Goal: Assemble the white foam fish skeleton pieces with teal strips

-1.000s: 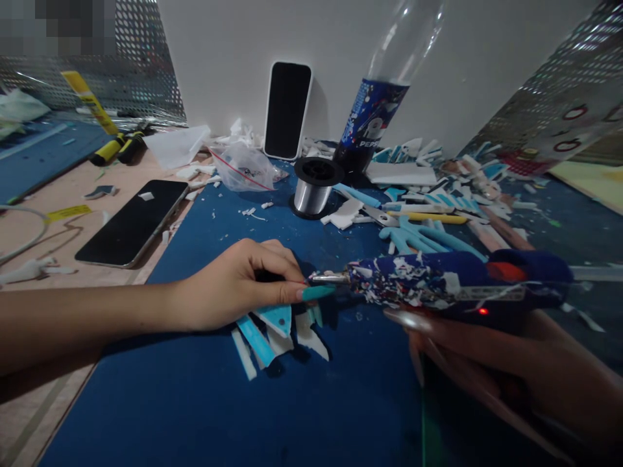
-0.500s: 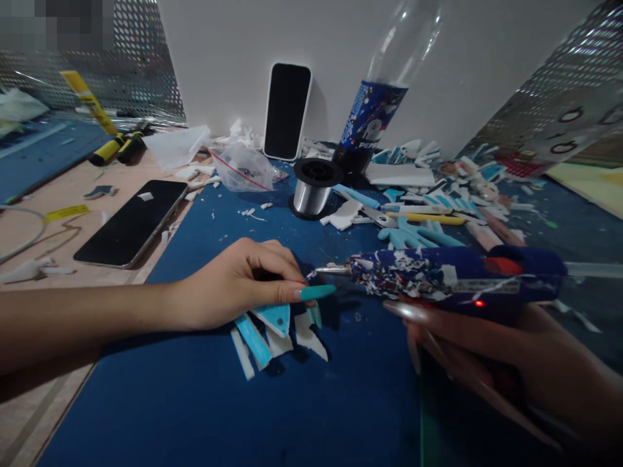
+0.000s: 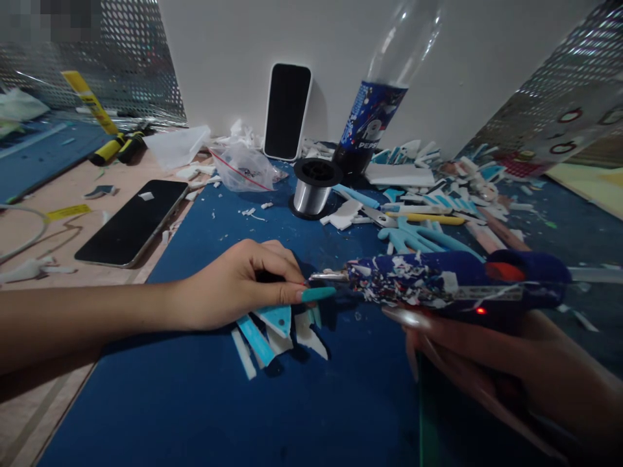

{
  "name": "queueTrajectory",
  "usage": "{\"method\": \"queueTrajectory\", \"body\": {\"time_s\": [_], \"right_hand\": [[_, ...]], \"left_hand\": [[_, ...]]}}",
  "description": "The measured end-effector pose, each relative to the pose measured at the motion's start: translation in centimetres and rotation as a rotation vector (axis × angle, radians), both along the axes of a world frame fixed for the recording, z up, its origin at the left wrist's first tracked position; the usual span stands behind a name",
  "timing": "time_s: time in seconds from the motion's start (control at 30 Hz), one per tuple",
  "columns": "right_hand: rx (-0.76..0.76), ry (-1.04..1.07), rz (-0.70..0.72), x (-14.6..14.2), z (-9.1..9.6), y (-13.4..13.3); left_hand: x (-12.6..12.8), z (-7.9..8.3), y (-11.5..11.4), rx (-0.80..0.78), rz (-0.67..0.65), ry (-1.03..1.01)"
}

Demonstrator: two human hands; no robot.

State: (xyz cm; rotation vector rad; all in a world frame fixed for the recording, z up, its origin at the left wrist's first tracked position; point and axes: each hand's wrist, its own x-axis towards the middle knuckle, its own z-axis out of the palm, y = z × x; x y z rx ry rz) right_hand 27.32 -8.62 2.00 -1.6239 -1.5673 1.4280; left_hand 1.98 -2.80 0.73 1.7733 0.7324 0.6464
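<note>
My left hand (image 3: 253,275) is closed in a pinch, with a long teal nail pointing right. A tiny reddish bit shows at its fingertips, but what they pinch is mostly hidden. Beneath that hand, blue-and-white foam pieces (image 3: 280,327) fan out on the blue mat (image 3: 195,402); one bears a dark dot. In my right hand (image 3: 511,357) is a dark blue hot glue gun (image 3: 413,275), its barrel crusted with scraps and a red light glowing. Its metal nozzle points left, right by the left fingertips; whether they touch I cannot tell.
Behind my hands stand a wire spool (image 3: 312,191), a propped phone (image 3: 288,110) and a Pepsi bottle (image 3: 372,123). Foam scraps (image 3: 438,188), a pale blue branching piece (image 3: 413,235) and a yellow-handled tool (image 3: 433,219) lie back right. Another phone (image 3: 134,224) lies left.
The glue gun has shifted slightly down, and its nozzle tip sits a little closer to my left fingertips. My left hand and the foam pieces have barely moved.
</note>
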Motion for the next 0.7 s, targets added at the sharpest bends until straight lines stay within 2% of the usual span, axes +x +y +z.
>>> {"method": "queueTrajectory", "body": {"time_s": [0.2,0.4,0.7], "right_hand": [[0.036,0.012,-0.063,-0.38,0.22,0.0],[0.04,-0.001,-0.126,-0.68,0.55,0.01],[0.108,0.033,-0.092,-0.31,0.26,0.07]], "left_hand": [[0.04,0.16,-0.01,-0.032,0.048,-0.005],[-0.04,0.03,-0.02,-0.038,0.04,-0.015],[-0.12,-0.1,-0.03,0.023,-0.03,0.045]]}}
